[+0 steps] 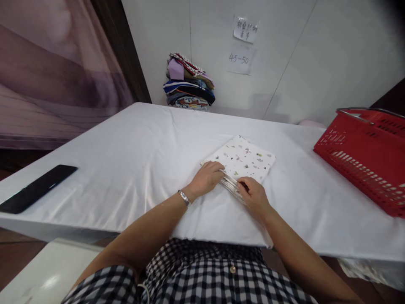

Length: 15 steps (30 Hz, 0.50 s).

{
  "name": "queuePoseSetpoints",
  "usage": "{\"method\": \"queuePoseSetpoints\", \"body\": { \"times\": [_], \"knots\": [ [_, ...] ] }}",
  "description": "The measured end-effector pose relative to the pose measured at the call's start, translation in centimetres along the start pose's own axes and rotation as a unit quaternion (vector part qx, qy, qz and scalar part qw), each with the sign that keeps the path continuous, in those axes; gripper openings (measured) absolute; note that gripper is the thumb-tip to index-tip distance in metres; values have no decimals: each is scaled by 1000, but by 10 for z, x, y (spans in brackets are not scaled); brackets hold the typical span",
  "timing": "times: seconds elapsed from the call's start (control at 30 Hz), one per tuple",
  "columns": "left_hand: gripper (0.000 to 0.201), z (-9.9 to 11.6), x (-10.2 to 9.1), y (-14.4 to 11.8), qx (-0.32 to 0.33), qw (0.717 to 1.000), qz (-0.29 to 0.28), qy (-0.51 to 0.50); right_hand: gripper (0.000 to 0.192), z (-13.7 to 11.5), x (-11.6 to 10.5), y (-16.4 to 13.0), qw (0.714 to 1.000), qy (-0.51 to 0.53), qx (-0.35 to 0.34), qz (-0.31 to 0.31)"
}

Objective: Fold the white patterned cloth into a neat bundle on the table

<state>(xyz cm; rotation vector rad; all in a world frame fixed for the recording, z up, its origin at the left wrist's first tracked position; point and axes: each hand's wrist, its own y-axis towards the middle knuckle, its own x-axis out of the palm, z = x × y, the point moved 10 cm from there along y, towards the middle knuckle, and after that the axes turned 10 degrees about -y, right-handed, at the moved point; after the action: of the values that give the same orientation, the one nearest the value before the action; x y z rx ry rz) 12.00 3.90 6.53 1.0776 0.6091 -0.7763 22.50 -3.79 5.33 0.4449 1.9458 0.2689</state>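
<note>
A folded white cloth (242,158) with small printed plant-like figures lies on the white-covered table, turned at an angle to me. Its layered near edge faces my body. At the left end of that edge, my left hand (207,179) rests with its fingers bent over the cloth; a silvery band circles the wrist. My right hand (253,195) pinches the layers at the edge's right end, thumb and fingers closed on them. The undersides of the fingers are hidden.
Several folded fabrics form a stack (190,84) by the back wall. A red plastic basket (363,156) stands at the right. On the left lies a long black flat object (39,188). The table's white cover (126,147) has wrinkles. Paper notes (240,58) hang on the wall.
</note>
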Motion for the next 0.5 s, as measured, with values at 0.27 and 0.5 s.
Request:
{"method": "queuePoseSetpoints", "body": {
  "times": [0.27, 0.5],
  "knots": [
    [22, -1, 1, 2, 3, 1000, -24, -8, 17, -17, 4, -1, 995, -70, -73, -12],
    [22, -3, 5, 4, -12, 999, -37, 7, 18, -16, 8, -1, 991, -107, -76, -13]
  ]
}}
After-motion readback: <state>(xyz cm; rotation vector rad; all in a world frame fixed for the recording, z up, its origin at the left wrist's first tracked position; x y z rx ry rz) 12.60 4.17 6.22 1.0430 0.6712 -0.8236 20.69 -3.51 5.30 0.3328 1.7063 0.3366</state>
